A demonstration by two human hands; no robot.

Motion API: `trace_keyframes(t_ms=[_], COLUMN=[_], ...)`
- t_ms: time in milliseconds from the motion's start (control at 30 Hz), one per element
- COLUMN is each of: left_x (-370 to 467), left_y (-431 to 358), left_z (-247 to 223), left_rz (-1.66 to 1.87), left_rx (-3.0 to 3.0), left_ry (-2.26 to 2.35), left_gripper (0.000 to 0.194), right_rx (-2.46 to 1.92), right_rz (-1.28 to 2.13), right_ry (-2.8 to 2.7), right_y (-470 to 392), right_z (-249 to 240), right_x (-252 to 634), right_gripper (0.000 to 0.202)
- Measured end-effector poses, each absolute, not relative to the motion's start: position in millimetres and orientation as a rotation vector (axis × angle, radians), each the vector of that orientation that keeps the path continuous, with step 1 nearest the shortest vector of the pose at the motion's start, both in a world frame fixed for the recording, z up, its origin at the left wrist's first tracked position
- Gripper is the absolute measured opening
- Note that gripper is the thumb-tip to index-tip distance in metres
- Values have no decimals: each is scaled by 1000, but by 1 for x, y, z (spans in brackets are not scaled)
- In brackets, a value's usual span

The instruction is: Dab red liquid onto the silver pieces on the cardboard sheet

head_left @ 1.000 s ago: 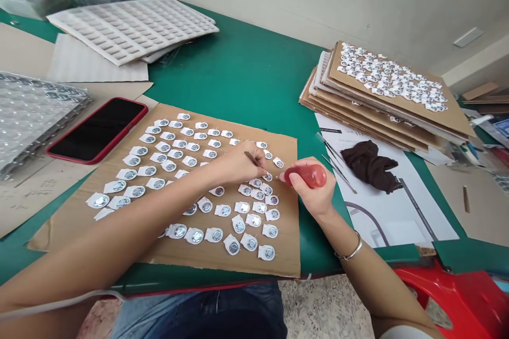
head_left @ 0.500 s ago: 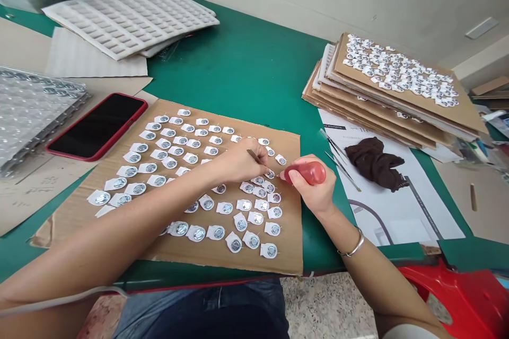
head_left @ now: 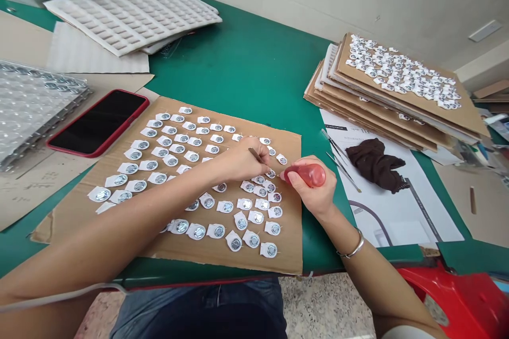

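Note:
My right hand (head_left: 318, 190) is wrapped round a small red squeeze bottle (head_left: 310, 174), its narrow tip pointing left at a silver disc on a white tab (head_left: 270, 174). Just left of it, my left hand (head_left: 247, 160) is closed on a slim metal tool, probably tweezers (head_left: 255, 155); its lower end is hidden by the fingers. Both hands are over the right part of a brown cardboard sheet (head_left: 254, 259), where many similar discs on white tabs lie in loose rows. My left forearm covers some of them.
A red-cased phone (head_left: 99, 123) lies left, near a bubbled plastic tray (head_left: 32, 111). White moulded trays (head_left: 135, 13) are stacked behind. At right stand cardboard sheets (head_left: 397, 100) bearing more discs, beside two slim metal tools (head_left: 344, 169) and a dark cloth (head_left: 376, 164) on paper.
Both hands stay almost where they were, the bottle's tip still near the same disc. The view has shifted very slightly.

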State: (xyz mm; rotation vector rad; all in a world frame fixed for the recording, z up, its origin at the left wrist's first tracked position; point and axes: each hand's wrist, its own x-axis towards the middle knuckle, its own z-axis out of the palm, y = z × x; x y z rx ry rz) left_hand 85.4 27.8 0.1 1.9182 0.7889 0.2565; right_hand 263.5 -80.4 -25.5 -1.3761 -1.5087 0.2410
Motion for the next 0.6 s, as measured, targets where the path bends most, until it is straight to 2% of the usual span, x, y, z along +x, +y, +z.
trace_keyframes(t_ms=[600], left_x=[86], left_y=[30], left_z=[-7], left_rz=[234], left_rx=[1912], left_ry=[807], left_gripper=[11], right_rx=[-1367], right_rz=[284], right_ry=[-1522], right_y=[-81], right_z=[-26], right_x=[263], right_gripper=[17])
